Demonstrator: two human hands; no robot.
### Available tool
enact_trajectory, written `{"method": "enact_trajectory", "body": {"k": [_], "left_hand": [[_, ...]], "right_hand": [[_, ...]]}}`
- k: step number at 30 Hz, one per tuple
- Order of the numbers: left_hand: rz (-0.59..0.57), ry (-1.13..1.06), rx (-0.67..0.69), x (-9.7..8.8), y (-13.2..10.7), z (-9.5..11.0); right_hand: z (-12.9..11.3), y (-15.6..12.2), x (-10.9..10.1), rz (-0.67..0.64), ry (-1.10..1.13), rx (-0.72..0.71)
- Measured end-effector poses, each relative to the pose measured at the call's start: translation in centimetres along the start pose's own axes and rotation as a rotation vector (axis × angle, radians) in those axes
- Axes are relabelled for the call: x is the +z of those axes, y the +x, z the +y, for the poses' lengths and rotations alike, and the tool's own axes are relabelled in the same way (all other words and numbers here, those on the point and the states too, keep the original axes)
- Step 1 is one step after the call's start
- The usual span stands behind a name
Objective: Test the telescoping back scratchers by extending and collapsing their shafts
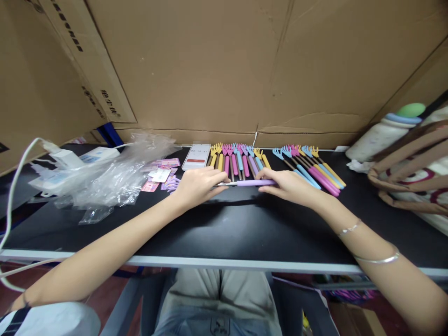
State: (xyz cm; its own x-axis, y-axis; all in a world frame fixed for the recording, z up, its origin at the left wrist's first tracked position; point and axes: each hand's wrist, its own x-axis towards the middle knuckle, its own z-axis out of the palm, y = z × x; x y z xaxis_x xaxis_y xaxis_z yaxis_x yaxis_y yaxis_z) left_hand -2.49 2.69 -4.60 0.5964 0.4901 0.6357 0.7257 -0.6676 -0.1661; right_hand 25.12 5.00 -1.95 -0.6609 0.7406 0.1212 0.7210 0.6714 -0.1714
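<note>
A purple back scratcher (249, 183) is held level above the black table between my two hands. My left hand (200, 183) is closed around its metal rod, and the purple claw head sticks out to the left behind that hand. The fingers of my right hand (282, 185) pinch the purple handle at its right end. Just behind my hands lies a row of yellow, pink, blue and purple back scratchers (240, 161). To the right, beyond my right hand, is a second group of back scratchers (311, 170), lying slanted.
Crumpled clear plastic bags (108, 179) and a white power strip (98, 155) lie on the left. Small pink cards (164, 163) and a phone (196, 157) showing a timer sit behind my left hand. A bottle (383, 135) and a bag (413, 172) stand right. Cardboard (224, 70) walls the back.
</note>
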Motion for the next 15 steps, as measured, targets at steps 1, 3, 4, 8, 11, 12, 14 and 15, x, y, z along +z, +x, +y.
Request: {"method": "enact_trajectory", "body": {"k": [1, 3, 4, 8, 11, 12, 14, 15], "left_hand": [[0.004, 0.0, 0.003, 0.0, 0.01, -0.01], [0.012, 0.003, 0.012, 0.0, 0.03, -0.03], [0.014, 0.005, 0.016, -0.01, 0.03, -0.03], [0.001, -0.015, 0.036, 0.04, -0.01, -0.17], [-0.013, -0.051, 0.055, 0.12, -0.06, -0.35], [-0.014, -0.059, 0.058, 0.15, -0.08, -0.39], [-0.011, -0.065, 0.06, 0.19, -0.12, -0.43], [-0.01, -0.062, 0.057, 0.2, -0.14, -0.42]], "right_hand": [[0.09, -0.03, 0.02, 0.015, -0.004, -0.002], [0.18, -0.07, -0.03, 0.024, -0.002, -0.016], [0.17, -0.09, -0.09, 0.019, 0.002, -0.026], [-0.17, -0.1, -0.47, -0.036, 0.017, -0.031], [-0.46, -0.05, -0.59, -0.084, 0.021, -0.015], [-0.51, -0.04, -0.58, -0.096, 0.022, -0.015], [-0.52, -0.01, -0.51, -0.105, 0.022, -0.016], [-0.49, 0.0, -0.46, -0.101, 0.02, -0.015]]}}
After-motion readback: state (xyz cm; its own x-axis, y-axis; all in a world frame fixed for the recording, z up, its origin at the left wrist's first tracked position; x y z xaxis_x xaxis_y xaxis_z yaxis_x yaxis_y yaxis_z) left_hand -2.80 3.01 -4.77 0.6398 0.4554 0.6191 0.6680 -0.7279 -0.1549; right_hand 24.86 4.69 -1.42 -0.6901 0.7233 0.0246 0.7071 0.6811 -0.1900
